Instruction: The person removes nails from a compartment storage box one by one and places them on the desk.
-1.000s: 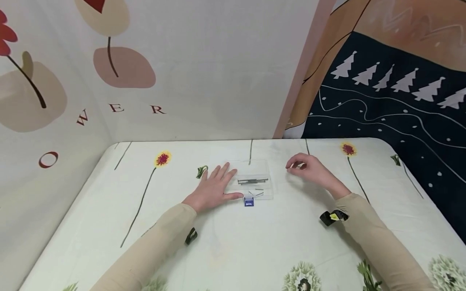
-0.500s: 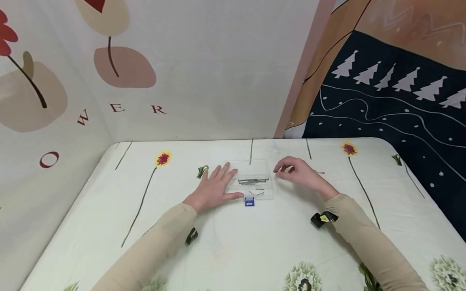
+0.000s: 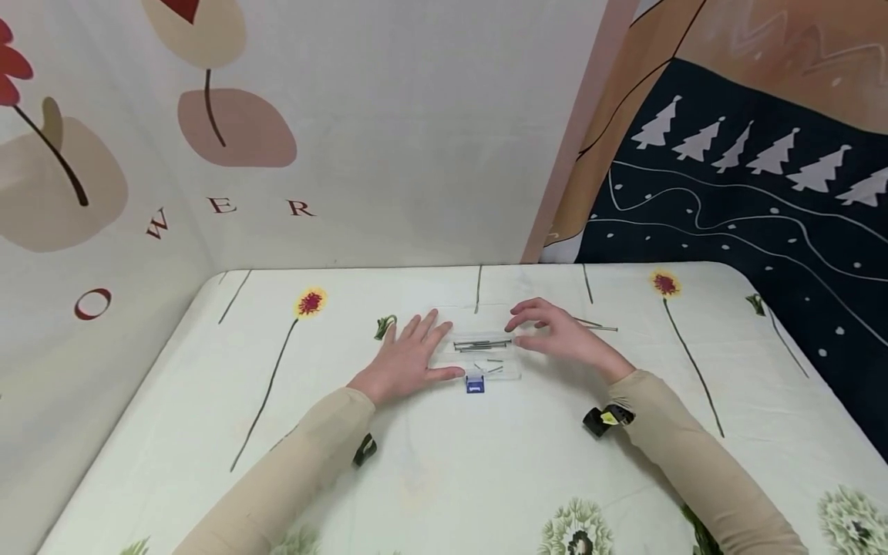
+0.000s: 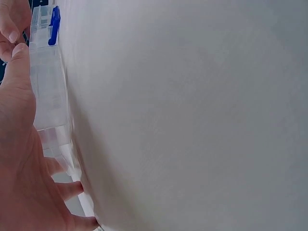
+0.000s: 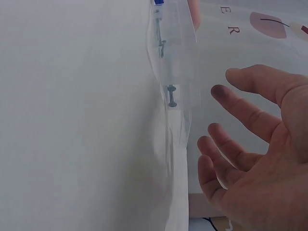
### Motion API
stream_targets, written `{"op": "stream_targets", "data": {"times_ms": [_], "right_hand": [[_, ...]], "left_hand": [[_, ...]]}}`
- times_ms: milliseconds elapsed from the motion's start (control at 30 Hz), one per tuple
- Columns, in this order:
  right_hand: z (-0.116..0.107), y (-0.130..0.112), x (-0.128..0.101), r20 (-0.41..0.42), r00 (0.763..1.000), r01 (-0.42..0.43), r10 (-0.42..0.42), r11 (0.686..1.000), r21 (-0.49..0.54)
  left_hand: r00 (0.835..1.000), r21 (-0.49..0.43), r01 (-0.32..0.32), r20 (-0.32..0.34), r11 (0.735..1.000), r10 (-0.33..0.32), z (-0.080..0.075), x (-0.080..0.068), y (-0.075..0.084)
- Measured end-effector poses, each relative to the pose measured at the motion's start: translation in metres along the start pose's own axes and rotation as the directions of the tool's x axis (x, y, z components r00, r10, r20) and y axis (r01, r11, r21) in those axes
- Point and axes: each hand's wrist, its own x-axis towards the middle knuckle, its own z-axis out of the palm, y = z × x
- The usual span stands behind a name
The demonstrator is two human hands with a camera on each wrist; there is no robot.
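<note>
A clear plastic box [image 3: 516, 371] with a blue latch [image 3: 475, 385] lies mid-table. Several long nails [image 3: 482, 346] lie in one section of it, with a few short nails [image 3: 494, 370] in the section by the latch. My left hand [image 3: 408, 362] rests with spread fingers along the box's left side, thumb near the latch. At the box's right end is my right hand [image 3: 565, 339], fingers loosely bent and apart. The right wrist view shows nothing between the thumb and fingers of that hand [image 5: 260, 149].
Loose long nails [image 3: 603, 329] lie on the table just beyond the right hand's wrist side. A white flowered cloth [image 3: 444, 478] covers the table, and printed fabric [image 3: 416, 154] hangs behind its far edge.
My right hand has moved left to the box's right end, and its thumb and fingers have parted. The loose nails on the table have come into view. My left hand stays put.
</note>
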Motion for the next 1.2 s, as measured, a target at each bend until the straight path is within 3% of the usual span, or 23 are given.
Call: {"op": "stream_targets", "data": {"times_ms": [600, 933, 1200], "right_hand": [[0.021, -0.008, 0.009, 0.081, 0.992, 0.093, -0.096, 0.995, 0.034], [0.030, -0.009, 0.017, 0.157, 0.984, 0.103, -0.089, 0.991, -0.084], [0.035, -0.014, 0.017, 0.174, 0.984, 0.061, -0.037, 0.989, -0.137]], "left_hand": [[1.000, -0.002, 0.013, 0.021, 1.000, -0.013, 0.001, 0.002, -0.001], [1.000, -0.003, 0.005, 0.011, 1.000, -0.005, -0.001, 0.002, 0.000], [1.000, -0.010, 0.002, 0.002, 1.000, -0.002, -0.002, 0.000, 0.001]]}}
